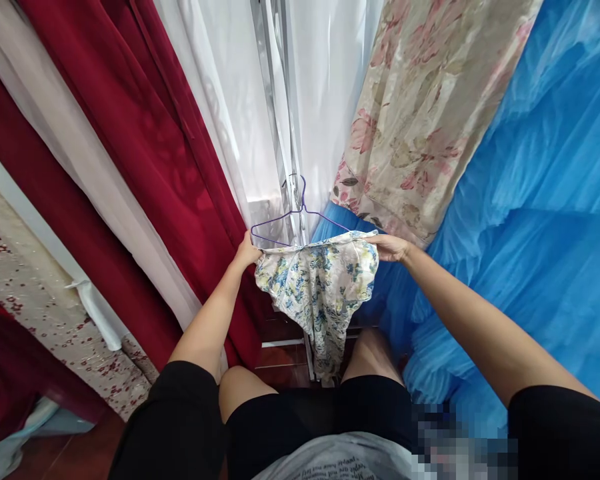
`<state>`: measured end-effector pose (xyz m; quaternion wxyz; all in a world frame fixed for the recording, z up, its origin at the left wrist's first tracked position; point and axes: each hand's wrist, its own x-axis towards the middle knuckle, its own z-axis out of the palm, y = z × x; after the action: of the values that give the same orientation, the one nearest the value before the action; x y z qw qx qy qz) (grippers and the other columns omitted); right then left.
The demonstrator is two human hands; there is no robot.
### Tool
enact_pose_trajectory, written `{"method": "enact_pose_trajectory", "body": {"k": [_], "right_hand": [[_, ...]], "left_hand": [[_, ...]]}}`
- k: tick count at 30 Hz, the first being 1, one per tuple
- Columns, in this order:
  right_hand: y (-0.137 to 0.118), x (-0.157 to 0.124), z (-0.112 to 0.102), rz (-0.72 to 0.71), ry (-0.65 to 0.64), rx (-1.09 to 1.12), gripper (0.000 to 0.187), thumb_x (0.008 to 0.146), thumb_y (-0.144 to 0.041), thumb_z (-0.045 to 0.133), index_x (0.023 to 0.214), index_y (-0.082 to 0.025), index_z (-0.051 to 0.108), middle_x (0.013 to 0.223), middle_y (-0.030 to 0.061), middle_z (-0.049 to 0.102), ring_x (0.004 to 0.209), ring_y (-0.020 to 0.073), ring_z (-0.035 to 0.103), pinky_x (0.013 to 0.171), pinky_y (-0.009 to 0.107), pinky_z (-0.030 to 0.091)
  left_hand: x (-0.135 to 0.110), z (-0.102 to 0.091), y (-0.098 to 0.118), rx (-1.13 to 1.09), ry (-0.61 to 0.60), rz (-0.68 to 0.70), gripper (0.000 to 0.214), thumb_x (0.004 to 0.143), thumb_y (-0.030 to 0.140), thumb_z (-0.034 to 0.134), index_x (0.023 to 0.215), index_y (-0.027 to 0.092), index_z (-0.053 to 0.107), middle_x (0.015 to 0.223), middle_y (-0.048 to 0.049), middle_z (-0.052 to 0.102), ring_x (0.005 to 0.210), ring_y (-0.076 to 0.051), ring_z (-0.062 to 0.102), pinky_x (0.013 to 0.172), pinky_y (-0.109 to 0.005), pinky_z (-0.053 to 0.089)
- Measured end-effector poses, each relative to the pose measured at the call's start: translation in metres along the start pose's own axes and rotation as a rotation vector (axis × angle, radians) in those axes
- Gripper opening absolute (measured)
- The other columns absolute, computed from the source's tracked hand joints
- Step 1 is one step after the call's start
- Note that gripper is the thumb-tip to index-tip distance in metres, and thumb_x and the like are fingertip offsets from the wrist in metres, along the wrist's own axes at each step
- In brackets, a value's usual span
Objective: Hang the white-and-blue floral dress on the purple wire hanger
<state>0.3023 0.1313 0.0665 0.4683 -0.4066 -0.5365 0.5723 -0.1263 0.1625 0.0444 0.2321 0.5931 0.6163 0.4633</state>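
Observation:
A white garment [320, 280] with a blue and yellow floral print hangs in front of me, its lower part narrowing toward my knees. A thin purple wire hanger [275, 220] shows above its top edge, hook upward against the metal rack. My left hand [249, 251] is closed at the left end, where the hanger's corner meets the cloth. At the right end, my right hand [391, 248] pinches the garment's top edge. The edge is stretched between both hands. The right end of the hanger is hidden behind the cloth.
Red curtain-like fabric [155, 147] hangs on the left, and a white cloth [325, 87] hangs behind the metal rack poles [280, 87]. To the right are a beige floral cloth [420, 120] and ruffled blue tulle [545, 267]. Reddish floor tiles [280, 357] show below.

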Motion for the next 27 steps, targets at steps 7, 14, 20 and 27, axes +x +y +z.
{"method": "enact_pose_trajectory", "body": {"k": [7,14,20,27], "right_hand": [[0.029,-0.009,0.004,0.054,-0.077,0.192,0.017,0.075,-0.025,0.069,0.09,-0.018,0.068,0.081,0.0102,0.078,0.085,0.0278,0.077,0.077,0.038,0.062],[0.061,-0.015,0.031,0.034,-0.065,0.258,0.019,0.074,-0.032,0.07,0.088,-0.019,0.066,0.079,0.0105,0.077,0.084,0.0279,0.076,0.075,0.039,0.063],[0.084,-0.029,0.054,-0.018,-0.111,0.307,0.025,0.067,-0.035,0.079,0.082,-0.02,0.066,0.076,0.0082,0.076,0.082,0.026,0.075,0.074,0.035,0.061],[0.084,-0.053,0.043,-0.106,-0.192,0.216,0.032,0.07,-0.039,0.087,0.091,-0.02,0.072,0.076,0.0017,0.073,0.069,0.0164,0.067,0.063,0.025,0.052]], "left_hand": [[-0.018,-0.01,-0.003,0.025,0.016,0.04,0.062,0.059,-0.005,0.064,0.113,0.021,0.049,0.055,0.0105,0.056,0.05,-0.013,0.05,0.06,-0.023,0.035],[-0.046,-0.054,0.011,0.142,0.049,0.106,0.045,0.061,-0.003,0.062,0.094,0.023,0.046,0.056,0.0074,0.058,0.055,-0.016,0.052,0.061,-0.025,0.031],[-0.062,-0.09,0.029,0.422,0.045,0.16,0.053,0.067,0.005,0.059,0.114,0.022,0.041,0.062,0.0051,0.064,0.055,-0.019,0.056,0.059,-0.026,0.035],[-0.065,-0.093,0.044,0.605,0.022,0.105,0.06,0.069,0.01,0.057,0.126,0.019,0.037,0.073,0.0004,0.068,0.064,-0.019,0.062,0.062,-0.027,0.04]]}}
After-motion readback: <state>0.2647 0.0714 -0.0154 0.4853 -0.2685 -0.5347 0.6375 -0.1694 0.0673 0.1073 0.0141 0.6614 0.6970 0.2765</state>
